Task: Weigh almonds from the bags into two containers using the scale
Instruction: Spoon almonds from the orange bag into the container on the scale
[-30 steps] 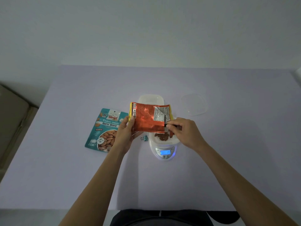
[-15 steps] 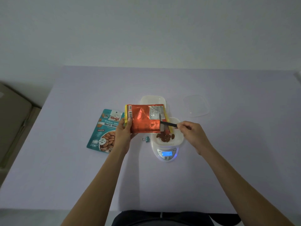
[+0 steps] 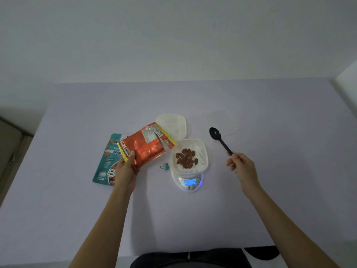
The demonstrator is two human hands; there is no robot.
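Left hand (image 3: 125, 171) holds orange bag (image 3: 144, 147); right hand (image 3: 242, 166) holds spoon (image 3: 220, 139).

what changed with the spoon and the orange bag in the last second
The right hand has swung the black spoon away from the mouth of the orange bag and out to the right. The left hand has tilted the bag and drawn it left, uncovering the almonds. Both grips are unchanged. The container, scale and teal bag stayed put.

Dim, flat, bluish light casts only faint, soft shadows on the near table (image 3: 58, 190), the display of the scale (image 3: 190, 188) glows blue, fine print blurs, and wide-angle distortion bends the edges.
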